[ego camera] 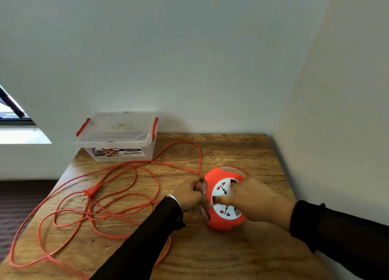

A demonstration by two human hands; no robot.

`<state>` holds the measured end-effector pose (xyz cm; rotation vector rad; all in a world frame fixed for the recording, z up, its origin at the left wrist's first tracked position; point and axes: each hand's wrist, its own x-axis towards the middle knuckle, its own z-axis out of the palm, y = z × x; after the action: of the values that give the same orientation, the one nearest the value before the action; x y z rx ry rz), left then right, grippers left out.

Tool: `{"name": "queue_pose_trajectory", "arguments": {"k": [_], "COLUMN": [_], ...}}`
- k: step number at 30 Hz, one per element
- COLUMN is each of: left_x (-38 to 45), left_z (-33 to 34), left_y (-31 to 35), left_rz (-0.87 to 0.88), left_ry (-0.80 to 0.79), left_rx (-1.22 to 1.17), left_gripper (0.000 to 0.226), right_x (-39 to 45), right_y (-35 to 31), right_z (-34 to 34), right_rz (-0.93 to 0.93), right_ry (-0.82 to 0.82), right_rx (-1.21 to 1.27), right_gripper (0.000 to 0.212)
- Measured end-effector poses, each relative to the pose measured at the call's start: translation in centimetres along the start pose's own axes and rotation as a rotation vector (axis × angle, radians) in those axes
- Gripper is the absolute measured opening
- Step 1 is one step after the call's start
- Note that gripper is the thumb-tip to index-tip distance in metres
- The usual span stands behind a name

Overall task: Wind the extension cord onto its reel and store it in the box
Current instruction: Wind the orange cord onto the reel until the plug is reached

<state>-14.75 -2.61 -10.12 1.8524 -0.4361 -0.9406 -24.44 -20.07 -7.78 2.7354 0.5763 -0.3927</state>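
Head view. Left hand (189, 195) reaching in from 7 o'clock in a black sleeve (147, 233), wrist bent, fingers curled and pinched on the orange cord (117, 195) right at the reel's 9 o'clock edge. Right hand (252, 202) coming in from 4 o'clock, palm down over the reel (223, 197), fingers hooked into the recesses of its white centre; firm grasp on the reel body.

Reel lying flat on the wooden table (231, 258), just right of centre at about 5 o'clock of the frame, socket face turned up toward the camera. Round, so no clear long axis; the white socket band running from roughly 12 to 6 o'clock across its top. Cord leaving the reel at its 9–10 o'clock side, one strand arching away toward 11 o'clock near the box (117, 136), the rest sprawled in loose overlapping loops over the table's left half, out to the 8 o'clock edge. Plug (92, 192) lying among the loops, pins aimed toward 8 o'clock.

Reel bright orange with white socket panels carrying small red marks and a clear rim at its left and far sides. Box translucent, lid on, red latches at both ends, printed label on its front, standing at the table's far left corner against the wall, well apart from the reel.
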Motion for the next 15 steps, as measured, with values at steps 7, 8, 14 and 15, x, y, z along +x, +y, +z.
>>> {"name": "queue_pose_trajectory", "arguments": {"k": [7,8,14,15], "left_x": [-0.4,-0.4,-0.2,-0.1], "left_z": [1.8,2.2,5.7,6.4], "left_y": [-0.5,-0.7,-2.4,-2.7], "left_rz": [0.105,0.136,0.154,0.143], "left_ry": [0.157,0.187,0.323,0.329], "left_rx": [-0.157,-0.171,-0.378,-0.441], "left_gripper": [0.061,0.06,0.061,0.064], "right_x": [0.0,0.0,0.9,1.1], "right_y": [0.0,-0.2,-2.1,-2.3], "right_z": [1.7,1.8,2.6,2.6], "right_rz": [0.259,0.323,0.736,0.8], "right_ry": [0.188,0.222,0.373,0.382], "right_rx": [0.125,0.174,0.716,0.844], "right_gripper": [0.064,0.062,0.07,0.073]}}
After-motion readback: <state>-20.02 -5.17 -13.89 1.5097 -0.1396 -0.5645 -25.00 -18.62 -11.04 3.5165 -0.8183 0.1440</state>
